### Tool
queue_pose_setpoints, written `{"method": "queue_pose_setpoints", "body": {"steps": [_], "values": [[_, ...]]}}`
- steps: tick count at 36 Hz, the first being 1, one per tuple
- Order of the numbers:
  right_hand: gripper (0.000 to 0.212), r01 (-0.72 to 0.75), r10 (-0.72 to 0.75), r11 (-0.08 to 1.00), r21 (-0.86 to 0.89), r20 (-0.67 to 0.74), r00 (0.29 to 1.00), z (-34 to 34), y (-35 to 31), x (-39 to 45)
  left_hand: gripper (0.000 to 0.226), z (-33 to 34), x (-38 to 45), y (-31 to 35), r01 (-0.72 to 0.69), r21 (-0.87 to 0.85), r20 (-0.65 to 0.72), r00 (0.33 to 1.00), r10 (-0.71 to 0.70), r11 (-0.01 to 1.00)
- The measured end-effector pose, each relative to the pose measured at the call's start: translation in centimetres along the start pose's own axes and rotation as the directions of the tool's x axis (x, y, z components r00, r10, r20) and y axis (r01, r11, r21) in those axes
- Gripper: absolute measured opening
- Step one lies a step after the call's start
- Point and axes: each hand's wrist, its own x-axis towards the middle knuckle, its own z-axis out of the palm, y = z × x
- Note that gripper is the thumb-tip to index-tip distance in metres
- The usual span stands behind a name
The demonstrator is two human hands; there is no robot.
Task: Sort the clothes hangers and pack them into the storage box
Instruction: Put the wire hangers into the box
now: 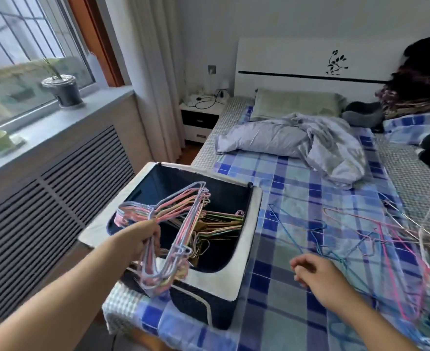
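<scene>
A dark fabric storage box (244,252) with a white rim sits on the near left corner of the bed. Gold and pastel wire hangers (221,224) lie inside it. My left hand (139,239) is shut on a thick bundle of pink, blue and yellow wire hangers (181,219), held over the box's left side. My right hand (315,272) hovers just above the bed to the right of the box, fingers loosely curled and holding nothing. A tangled heap of loose hangers (396,239) in blue, pink and white lies on the bed at the right.
The bed has a blue plaid sheet (292,188) with a crumpled grey quilt (310,143) and a pillow farther back. Dark clothes are piled at the far right. A radiator cover and windowsill with a plant pot (63,91) run along the left. A nightstand (201,117) stands beside the headboard.
</scene>
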Motion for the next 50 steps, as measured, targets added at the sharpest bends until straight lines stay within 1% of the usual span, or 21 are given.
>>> {"method": "queue_pose_setpoints", "body": {"steps": [3, 6, 9, 11, 13, 15, 16, 19, 21, 23, 24, 26, 29, 31, 32, 35, 36, 40, 43, 46, 50], "values": [[0.025, -0.041, 0.041, 0.999, -0.015, -0.006, 0.999, 0.2, 1.8, 0.1, 0.03, 2.5, 0.4, -0.3, 0.035, -0.027, 0.019, 0.999, -0.035, 0.999], [0.027, -0.107, 0.107, 0.994, -0.037, -0.003, 0.994, 0.5, 3.9, 0.3, 0.02, 4.6, 0.0, -0.5, 0.021, -0.029, 0.055, 0.998, -0.019, 0.999], [0.027, -0.165, 0.165, 0.985, -0.058, -0.002, 0.986, 0.8, 6.1, 0.3, 0.014, 5.5, 0.5, -0.6, 0.027, -0.005, 0.05, 0.998, -0.027, 1.0], [0.025, -0.21, 0.212, 0.975, -0.065, 0.015, 0.977, 1.0, 7.3, 0.1, 0.011, 5.2, 1.8, -1.3, 0.049, 0.054, 0.02, 0.999, -0.05, 0.997], [0.022, -0.238, 0.243, 0.968, -0.083, 0.048, 0.969, 1.1, 8.0, -0.1, 0.021, 4.0, 4.3, -2.7, 0.088, 0.134, 0.015, 0.996, -0.091, 0.987], [0.02, -0.25, 0.258, 0.962, -0.107, 0.068, 0.964, 1.1, 8.4, 0.0, 0.036, 3.2, 7.5, -4.2, 0.135, 0.156, 0.065, 0.987, -0.147, 0.979], [0.019, -0.257, 0.265, 0.961, -0.106, 0.071, 0.962, 1.1, 8.5, 0.0, 0.035, 3.3, 7.1, -4.2, 0.174, 0.162, 0.091, 0.977, -0.191, 0.971], [0.019, -0.258, 0.265, 0.962, -0.089, 0.076, 0.961, 1.1, 8.0, 0.1, 0.024, 4.1, 3.9, -2.8, 0.203, 0.191, 0.11, 0.968, -0.226, 0.96], [0.019, -0.262, 0.266, 0.963, -0.061, 0.08, 0.961, 1.1, 7.4, 0.1, 0.026, 4.4, 3.5, -2.6, 0.178, 0.23, 0.085, 0.976, -0.202, 0.957], [0.018, -0.255, 0.259, 0.966, -0.049, 0.088, 0.962, 1.1, 6.7, 0.1, 0.035, 4.8, 3.8, -2.5, 0.143, 0.248, 0.057, 0.985, -0.162, 0.958], [0.018, -0.254, 0.258, 0.966, -0.053, 0.093, 0.962, 1.1, 6.5, 0.2, 0.043, 5.3, 4.0, -2.6, 0.132, 0.248, 0.019, 0.99, -0.141, 0.96], [0.017, -0.242, 0.246, 0.969, -0.056, 0.106, 0.963, 1.1, 6.0, 0.2, 0.064, 6.1, 4.2, -2.8, 0.119, 0.301, -0.121, 0.989, -0.086, 0.946], [0.018, -0.231, 0.239, 0.97, -0.077, 0.116, 0.964, 1.2, 5.5, 0.3, 0.089, 6.6, 5.1, -3.8, 0.1, 0.351, -0.189, 0.981, -0.034, 0.931], [0.019, -0.231, 0.241, 0.969, -0.089, 0.128, 0.962, 1.3, 5.5, 0.3, 0.098, 6.3, 6.2, -4.6, 0.095, 0.399, -0.203, 0.979, -0.013, 0.912], [0.019, -0.232, 0.243, 0.968, -0.097, 0.136, 0.96, 1.3, 5.5, 0.3, 0.099, 6.1, 7.5, -5.1, 0.08, 0.41, -0.195, 0.981, 0.001, 0.909], [0.018, -0.238, 0.254, 0.965, -0.108, 0.161, 0.954, 1.4, 5.4, 0.1, 0.098, 5.7, 9.5, -6.0, 0.022, 0.419, -0.081, 0.997, 0.013, 0.908], [0.018, -0.243, 0.259, 0.964, -0.11, 0.168, 0.951, 1.4, 5.4, 0.0, 0.094, 5.7, 8.9, -5.9, -0.01, 0.437, -0.046, 0.998, 0.033, 0.9], [0.018, -0.261, 0.281, 0.957, -0.124, 0.184, 0.942, 1.5, 5.6, -0.2, 0.074, 6.4, 5.1, -5.1, -0.113, 0.555, 0.012, 0.992, 0.128, 0.824], [0.018, -0.263, 0.286, 0.956, -0.132, 0.199, 0.937, 1.8, 5.9, -0.2, 0.078, 7.7, 3.8, -5.0, -0.179, 0.632, 0.073, 0.982, 0.173, 0.754], [0.017, -0.259, 0.279, 0.958, -0.119, 0.207, 0.937, 2.2, 5.8, -0.3, 0.076, 8.6, 3.1, -5.1, -0.196, 0.672, 0.084, 0.978, 0.189, 0.714], [0.017, -0.257, 0.277, 0.959, -0.118, 0.215, 0.936, 2.5, 5.4, -0.5, 0.071, 8.9, 2.9, -4.9, -0.206, 0.668, 0.043, 0.97, 0.239, 0.715]]}}
